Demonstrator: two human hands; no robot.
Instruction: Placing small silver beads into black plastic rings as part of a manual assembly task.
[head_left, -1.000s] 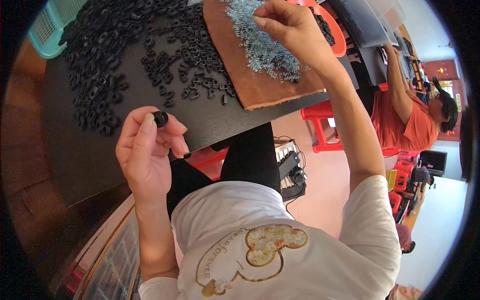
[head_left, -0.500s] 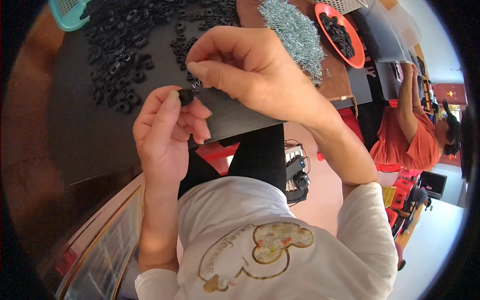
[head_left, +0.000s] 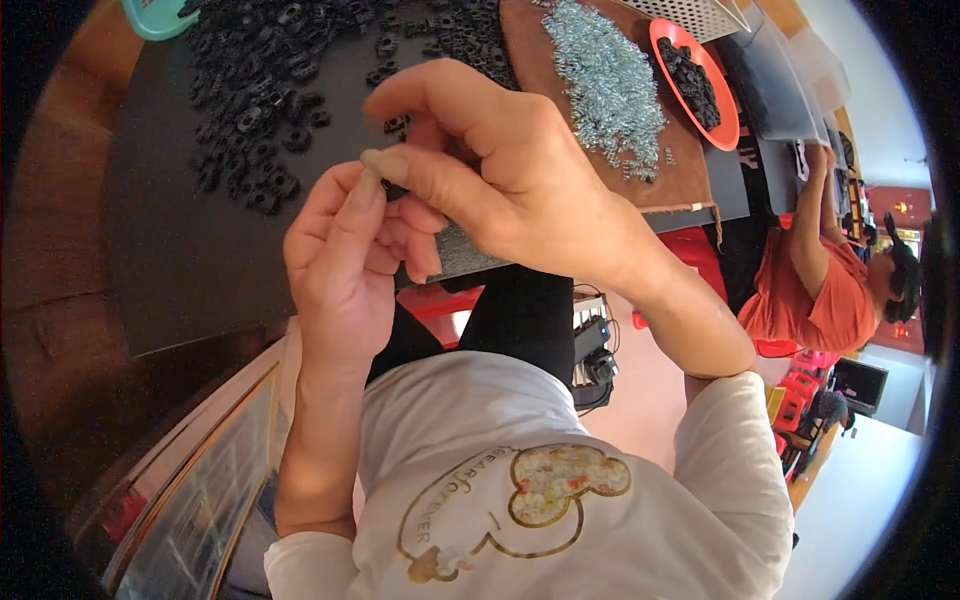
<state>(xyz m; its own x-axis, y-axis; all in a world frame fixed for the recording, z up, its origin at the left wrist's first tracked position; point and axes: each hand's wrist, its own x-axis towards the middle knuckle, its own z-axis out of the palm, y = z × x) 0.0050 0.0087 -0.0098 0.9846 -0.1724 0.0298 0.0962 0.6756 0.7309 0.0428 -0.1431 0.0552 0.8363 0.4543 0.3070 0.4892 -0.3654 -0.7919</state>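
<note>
A small black plastic piece sits between the thumb and fingers of my left hand, mostly hidden behind my fingertips. My right hand reaches over it from the right, its thumb tip touching the left fingertips. Its fingers are bent toward the thumb, and whatever they pinch cannot be made out. Both hands are above the front edge of the dark table. Beyond them spreads a pile of similar black plastic pieces. Small silver springs lie heaped to the right.
Under the springs is a brown cloth. A red plate of small black parts stands right of it, near a perforated white basket and a clear bin. A teal basket is far left. Another person works at right.
My right hand has come down and left, its thumb now meeting my left fingertips. The black piece, plainly visible before, is largely covered. The view has shifted slightly.
</note>
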